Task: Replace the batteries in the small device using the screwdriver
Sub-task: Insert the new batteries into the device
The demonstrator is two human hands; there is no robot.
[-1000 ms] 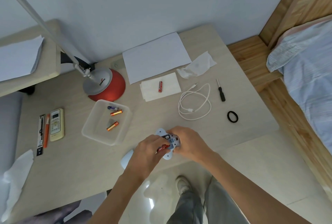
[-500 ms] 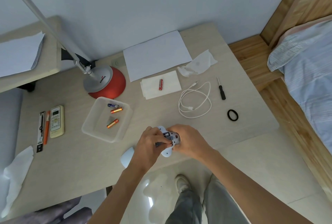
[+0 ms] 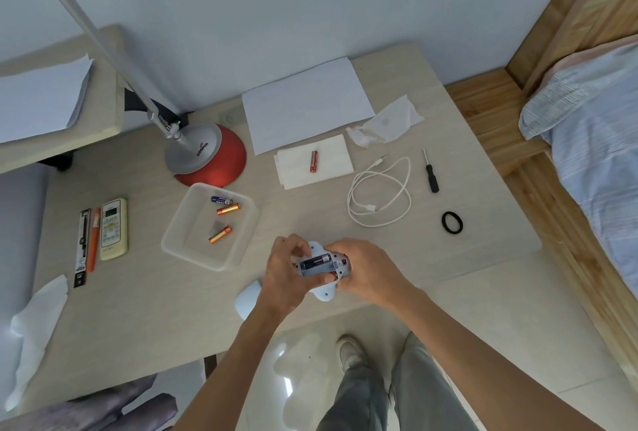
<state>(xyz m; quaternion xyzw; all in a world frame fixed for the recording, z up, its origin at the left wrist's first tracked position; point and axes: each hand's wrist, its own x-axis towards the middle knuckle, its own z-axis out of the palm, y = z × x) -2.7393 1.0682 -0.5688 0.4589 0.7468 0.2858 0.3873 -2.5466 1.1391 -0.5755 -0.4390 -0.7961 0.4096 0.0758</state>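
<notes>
The small white device [image 3: 322, 270] is held above the desk's near edge, battery compartment open and facing up, 1 dark battery [image 3: 316, 262] seated inside. The black-handled screwdriver [image 3: 430, 171] lies flat at the desk's right.

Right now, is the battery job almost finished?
About halfway. The cover is off: the device shows an open compartment with one battery seated. Both hands, left hand and right hand, hold it. One red battery waits on the napkin. The screwdriver lies unused; closing remains.

Bare table [image 3: 300, 220] lies between plastic tray [image 3: 179, 240] and cable [image 3: 379, 195]
</notes>
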